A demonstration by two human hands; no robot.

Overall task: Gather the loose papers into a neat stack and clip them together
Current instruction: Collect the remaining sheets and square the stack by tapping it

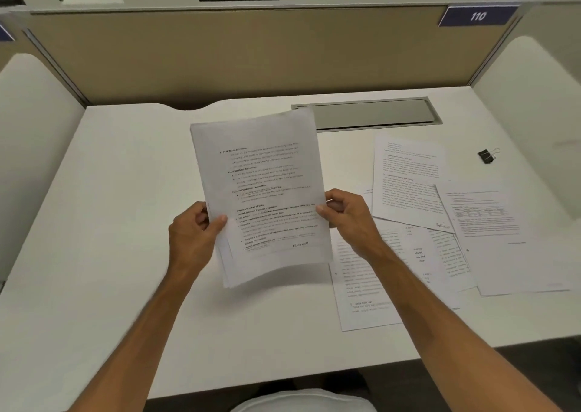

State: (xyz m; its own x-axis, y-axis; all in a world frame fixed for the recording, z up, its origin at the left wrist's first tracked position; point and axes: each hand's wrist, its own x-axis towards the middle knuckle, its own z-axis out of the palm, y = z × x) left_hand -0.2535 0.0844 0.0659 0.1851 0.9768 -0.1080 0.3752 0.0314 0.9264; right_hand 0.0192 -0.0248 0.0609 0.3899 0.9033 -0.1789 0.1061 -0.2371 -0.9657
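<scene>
I hold a small stack of printed papers upright above the middle of the white desk. My left hand grips its left edge and my right hand grips its right edge, thumbs on the front sheet. The sheets behind stick out unevenly at the bottom left. Several loose printed sheets lie overlapping on the desk to the right, partly under my right forearm. A black binder clip rests alone at the far right of the desk.
A grey cable flap is set into the desk behind the held papers. Beige partition walls close off the back and both sides of the booth. The desk's front edge runs close to my body.
</scene>
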